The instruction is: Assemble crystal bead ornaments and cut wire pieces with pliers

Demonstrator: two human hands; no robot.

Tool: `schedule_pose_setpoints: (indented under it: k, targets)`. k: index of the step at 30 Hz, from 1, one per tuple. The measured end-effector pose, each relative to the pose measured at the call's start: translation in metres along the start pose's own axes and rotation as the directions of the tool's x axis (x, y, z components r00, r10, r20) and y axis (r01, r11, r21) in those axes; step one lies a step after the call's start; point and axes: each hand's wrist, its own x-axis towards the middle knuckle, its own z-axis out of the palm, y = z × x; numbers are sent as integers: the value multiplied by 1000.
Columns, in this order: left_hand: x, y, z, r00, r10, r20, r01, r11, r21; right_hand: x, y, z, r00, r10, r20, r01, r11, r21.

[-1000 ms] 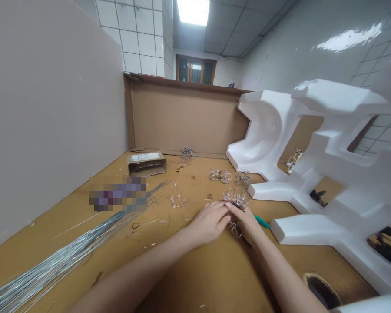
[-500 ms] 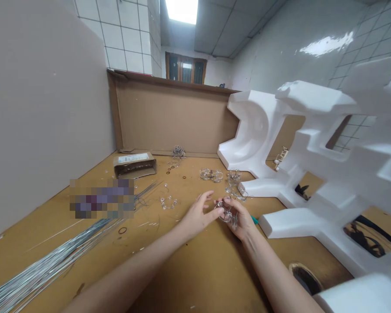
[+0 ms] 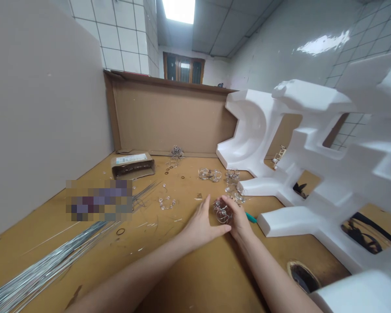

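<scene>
In the middle of the head view, my right hand (image 3: 239,217) is closed around a wire ornament with clear beads (image 3: 223,212), its loops showing between thumb and fingers. My left hand (image 3: 202,224) is beside it on the left, thumb and fingers spread, with nothing gripped. Whether the left thumb tip touches the ornament I cannot tell. A teal-handled tool (image 3: 251,218) lies just right of my right hand, partly hidden. Beyond my hands lie similar beaded wire pieces (image 3: 210,174) and a second cluster (image 3: 232,175). A ring of clear beads (image 3: 167,203) rests to the left.
A bundle of straight metal wires (image 3: 58,254) crosses the left of the table (image 3: 169,278). An open small cardboard box (image 3: 133,166) stands behind it, near a blurred-out patch. White moulded foam (image 3: 299,174) rises along the right side. A cardboard wall (image 3: 169,117) closes the back.
My left hand has opened wider and drawn slightly back from the ornament. In my right hand the ornament has turned, and more of the teal-handled tool shows.
</scene>
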Motion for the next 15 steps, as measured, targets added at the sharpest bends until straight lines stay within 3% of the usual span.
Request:
schedule_pose_setpoints:
  k: [6,11,15]
  targets:
    - [-2,-4,8,997,77,28,-78,997,22,-12,11,11,991,-113,66,117,991,-62]
    - [7,-17,9,990,133,50,-118,967,-227,-19,17,18,994,-106,30,107,994,-38]
    - [16,-33,16,990,65,125,3,877,-481,-22,19,20,993,-114,-10,111,984,-138]
